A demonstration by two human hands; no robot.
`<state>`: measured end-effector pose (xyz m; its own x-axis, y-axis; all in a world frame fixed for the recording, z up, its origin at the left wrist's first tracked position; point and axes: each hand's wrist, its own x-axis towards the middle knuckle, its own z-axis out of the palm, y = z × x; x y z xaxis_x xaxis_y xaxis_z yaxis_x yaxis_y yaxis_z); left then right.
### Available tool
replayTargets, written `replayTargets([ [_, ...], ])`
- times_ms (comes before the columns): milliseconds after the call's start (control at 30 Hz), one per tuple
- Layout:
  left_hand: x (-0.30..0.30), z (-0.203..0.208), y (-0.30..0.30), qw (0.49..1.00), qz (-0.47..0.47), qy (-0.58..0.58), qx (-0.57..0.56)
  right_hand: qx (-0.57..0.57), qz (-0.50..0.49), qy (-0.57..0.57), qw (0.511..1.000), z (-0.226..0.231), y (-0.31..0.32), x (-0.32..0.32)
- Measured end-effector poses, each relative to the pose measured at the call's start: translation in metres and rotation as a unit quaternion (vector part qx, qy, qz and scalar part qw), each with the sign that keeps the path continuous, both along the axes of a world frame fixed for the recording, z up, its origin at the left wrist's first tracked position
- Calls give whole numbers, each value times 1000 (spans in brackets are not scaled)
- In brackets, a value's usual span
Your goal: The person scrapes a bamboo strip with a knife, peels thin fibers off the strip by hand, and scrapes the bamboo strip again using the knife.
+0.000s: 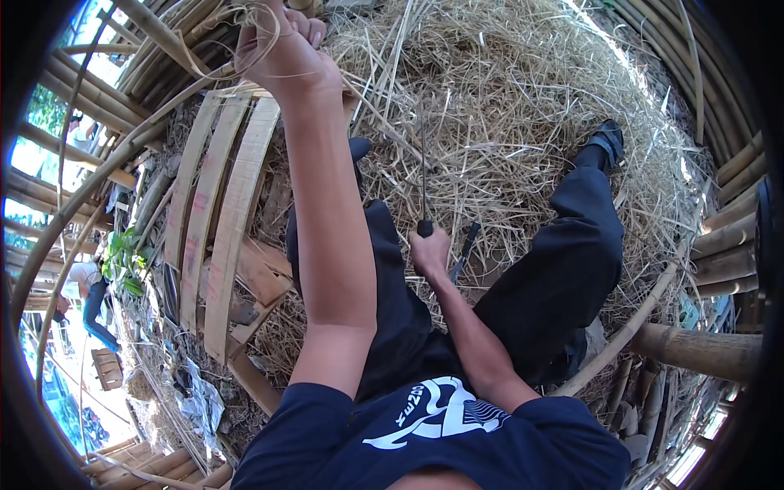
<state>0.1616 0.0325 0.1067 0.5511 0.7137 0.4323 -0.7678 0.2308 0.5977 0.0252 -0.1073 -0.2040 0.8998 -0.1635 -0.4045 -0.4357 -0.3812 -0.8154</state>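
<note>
My left hand (pixel 286 55) is raised at the top, left of the middle, its fingers curled closed. Thin, pale bamboo strips (pixel 260 33) loop around it, and it appears to grip them; the fingertips are partly hidden. Low between my legs, my right hand (pixel 430 250) is wrapped round the black handle of a long knife (pixel 424 184). Its narrow blade points away from me and shows nearly edge-on. Just right of that hand is a second black-handled tool (pixel 468 242), its lower part half hidden.
Dry shavings (pixel 506 106) cover the ground ahead. A slatted wooden panel (pixel 237 212) lies left of my arm. Stacked bamboo poles (pixel 723 106) line the right, and a thick bamboo pole (pixel 694 351) juts in. A long curved strip (pixel 61 216) arches along the left, where another person (pixel 94 298) shows.
</note>
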Motion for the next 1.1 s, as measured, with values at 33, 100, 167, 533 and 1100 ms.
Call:
replayTargets([
  [33, -2, 0, 0, 1000, 1, 6, -10, 35, 13, -107, 994, 16, -1, 4],
  [100, 3, 0, 4, 1000, 6, 6, -13, 82, 32, -197, 977, 39, 0, 13],
  [167, 3, -1, 13, 979, -171, -27, -105, 107, 48, -217, 969, 35, -1, 12],
  [533, -1, -3, 10, 1000, -16, -7, -14, 56, -34, 214, 975, 16, 6, -14],
  [1100, -2, -4, 3, 1000, -1, 1, 16, -36, -36, 210, 976, -84, -15, -20],
])
